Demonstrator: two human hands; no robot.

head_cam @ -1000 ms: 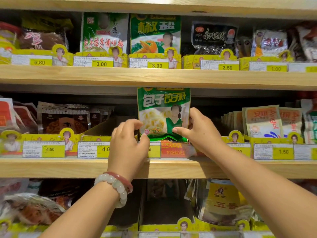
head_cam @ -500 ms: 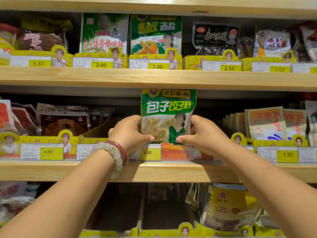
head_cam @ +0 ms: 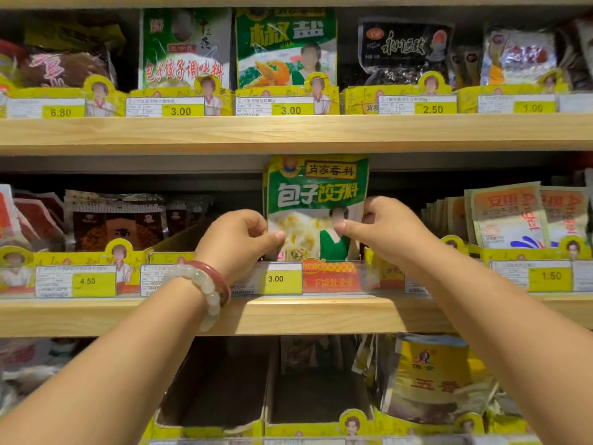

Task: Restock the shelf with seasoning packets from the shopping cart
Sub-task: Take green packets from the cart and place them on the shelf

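Note:
A green and white seasoning packet [head_cam: 316,200] stands upright in the middle shelf's [head_cam: 288,316] centre slot, behind a 3.00 price tag [head_cam: 282,279]. More packets of the same kind seem stacked behind it. My left hand [head_cam: 236,240], with bead bracelets on its wrist, pinches the packet's lower left edge. At the right edge, my right hand [head_cam: 383,231] pinches it with thumb in front and fingers behind. The shopping cart is out of view.
The top shelf [head_cam: 288,130] carries other seasoning bags behind yellow price strips. Dark packets [head_cam: 115,220] stand left of the slot, orange Angel packets [head_cam: 510,216] to the right. Below are two cardboard trays [head_cam: 266,412] and a yellow packet [head_cam: 436,374].
The packet has risen upright into the slot and both hands moved from its bottom to grip its sides. The view has drawn closer to the shelf.

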